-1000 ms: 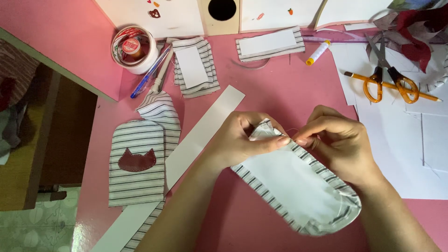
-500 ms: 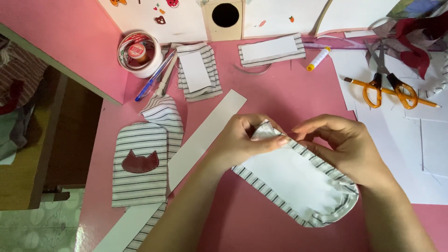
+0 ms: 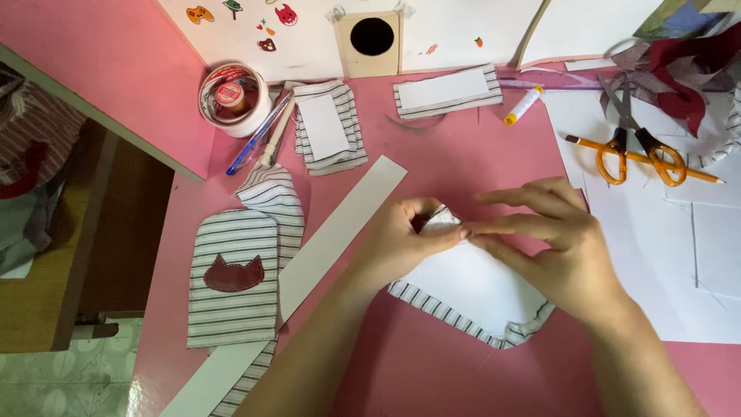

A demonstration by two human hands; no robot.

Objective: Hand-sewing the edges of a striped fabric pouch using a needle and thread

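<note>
Piece: striped fabric piece (image 3: 471, 297) with white card, long axis running from upper left to lower right.
Left hand (image 3: 401, 245): fingers pinching its upper-left corner.
Right hand (image 3: 559, 247): fingers pressing the same corner.

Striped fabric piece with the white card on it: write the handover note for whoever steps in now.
Left hand: pinching the top corner of the striped fabric piece with white card insert, folding fabric over the card.
Right hand: fingers pressing the same corner.
Done: striped edge already turned over along the lower and right sides.
Left: the top corner, plus the upper edge, hidden under the hands.
Nearby: orange-handled scissors, white glue stick, finished striped panel with maroon cat shape.
</note>
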